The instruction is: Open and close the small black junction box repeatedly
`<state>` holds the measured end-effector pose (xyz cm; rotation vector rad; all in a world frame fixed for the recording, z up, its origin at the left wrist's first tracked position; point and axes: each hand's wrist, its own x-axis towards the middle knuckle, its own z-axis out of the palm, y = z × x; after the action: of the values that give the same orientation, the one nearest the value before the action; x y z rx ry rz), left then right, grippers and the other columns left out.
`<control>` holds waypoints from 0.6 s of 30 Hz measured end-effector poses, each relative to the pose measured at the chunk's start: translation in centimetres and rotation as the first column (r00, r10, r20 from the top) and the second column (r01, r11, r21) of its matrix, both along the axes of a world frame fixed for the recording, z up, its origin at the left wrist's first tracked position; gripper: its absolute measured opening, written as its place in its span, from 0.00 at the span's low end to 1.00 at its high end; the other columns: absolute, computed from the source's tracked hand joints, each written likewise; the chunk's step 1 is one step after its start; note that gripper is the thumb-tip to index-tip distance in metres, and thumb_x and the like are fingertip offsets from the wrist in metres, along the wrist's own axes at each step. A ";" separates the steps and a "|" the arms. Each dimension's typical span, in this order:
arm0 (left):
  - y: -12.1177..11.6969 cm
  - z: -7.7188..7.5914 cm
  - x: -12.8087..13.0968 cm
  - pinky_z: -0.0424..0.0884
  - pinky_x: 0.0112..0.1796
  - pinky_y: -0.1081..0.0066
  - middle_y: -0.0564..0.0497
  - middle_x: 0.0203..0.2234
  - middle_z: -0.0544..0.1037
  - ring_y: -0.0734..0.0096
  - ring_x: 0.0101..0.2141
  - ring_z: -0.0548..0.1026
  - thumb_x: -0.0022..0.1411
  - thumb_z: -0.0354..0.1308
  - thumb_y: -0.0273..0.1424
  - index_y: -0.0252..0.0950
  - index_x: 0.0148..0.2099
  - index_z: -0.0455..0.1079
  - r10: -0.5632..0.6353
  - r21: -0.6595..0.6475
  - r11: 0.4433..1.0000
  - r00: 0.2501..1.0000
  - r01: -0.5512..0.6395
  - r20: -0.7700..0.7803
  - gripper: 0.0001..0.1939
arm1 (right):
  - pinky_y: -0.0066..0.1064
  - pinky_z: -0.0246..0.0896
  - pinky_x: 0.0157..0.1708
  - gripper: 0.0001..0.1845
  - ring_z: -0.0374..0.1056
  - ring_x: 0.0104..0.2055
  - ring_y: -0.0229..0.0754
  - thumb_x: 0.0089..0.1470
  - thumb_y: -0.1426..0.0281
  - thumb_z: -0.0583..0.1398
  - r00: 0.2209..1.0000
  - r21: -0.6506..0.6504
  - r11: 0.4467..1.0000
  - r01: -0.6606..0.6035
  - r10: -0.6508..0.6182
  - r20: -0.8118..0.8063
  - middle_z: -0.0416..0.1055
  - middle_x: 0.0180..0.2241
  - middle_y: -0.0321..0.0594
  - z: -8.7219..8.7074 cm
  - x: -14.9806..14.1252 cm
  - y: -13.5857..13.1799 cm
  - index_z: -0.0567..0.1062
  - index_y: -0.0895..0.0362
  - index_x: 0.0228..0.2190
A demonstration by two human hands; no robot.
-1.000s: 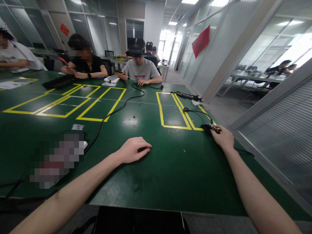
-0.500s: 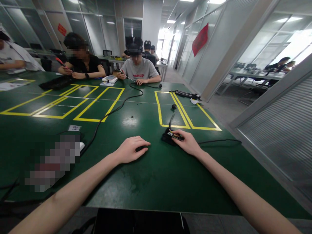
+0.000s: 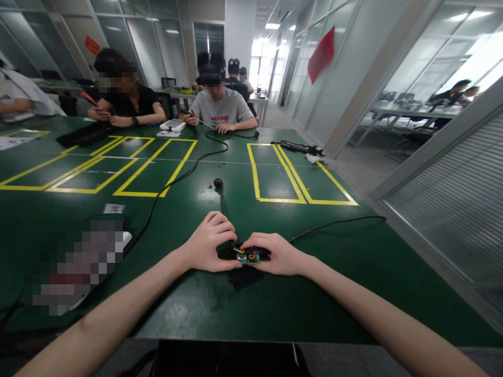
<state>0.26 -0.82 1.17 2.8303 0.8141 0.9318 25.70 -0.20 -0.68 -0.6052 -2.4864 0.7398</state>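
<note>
A small green circuit board [image 3: 248,258] with a copper coil and a few coloured wires is between my two hands. My left hand [image 3: 210,242] grips it from the left, the thumb at its near edge. From the right, my right hand [image 3: 281,254] is closed on the other end. A flat black piece [image 3: 245,278] sits just below the board; whether it is joined to it I cannot tell. Dark parts behind the board are mostly covered by my fingers. A black plug [image 3: 218,183] on a short cable lies beyond my left hand.
At left stands a blurred-out object [image 3: 78,267] beside a long black cable [image 3: 157,193]. Yellow tape outlines [image 3: 257,173] mark the green table [image 3: 188,309]. A black folded stand [image 3: 298,148] lies far right. Across the table a person in grey [image 3: 226,110] holds a tool.
My right hand has drawn the board left and nearer, and the plug has swung left with its cable. My left hand, earlier apart from the board, has closed on it.
</note>
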 end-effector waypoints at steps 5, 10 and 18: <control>0.0 -0.1 0.0 0.66 0.40 0.63 0.51 0.28 0.75 0.64 0.35 0.72 0.61 0.65 0.50 0.37 0.30 0.67 -0.002 0.013 1.000 0.999 0.002 -0.043 0.21 | 0.29 0.68 0.37 0.15 0.75 0.38 0.41 0.53 0.67 0.69 0.991 0.092 0.991 0.100 -0.108 0.077 0.75 0.41 0.40 0.1 0.3 0.4 0.79 0.55 0.44; 0.1 -1.0 -0.3 0.59 0.26 0.70 0.54 0.24 0.72 0.73 0.24 0.69 0.65 0.61 0.49 0.37 0.30 0.67 0.090 -0.064 0.993 0.993 -0.095 -0.076 0.21 | 0.34 0.71 0.38 0.25 0.76 0.38 0.44 0.49 0.59 0.70 0.954 0.185 0.952 0.245 -0.270 0.126 0.74 0.45 0.43 -0.1 0.9 0.9 0.79 0.55 0.49; 0.6 -1.5 -0.8 0.67 0.32 0.73 0.51 0.35 0.81 0.69 0.32 0.78 0.70 0.59 0.44 0.39 0.50 0.76 0.146 -0.186 0.967 0.977 -0.175 -0.157 0.15 | 0.43 0.73 0.44 0.30 0.73 0.46 0.52 0.50 0.58 0.70 0.953 0.252 0.935 0.250 -0.284 0.106 0.73 0.46 0.48 -0.2 1.1 1.4 0.78 0.57 0.52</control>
<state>-0.57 -0.17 -0.35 2.7114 1.1014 0.6265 26.84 1.17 -0.90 -0.9100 -2.4976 0.3002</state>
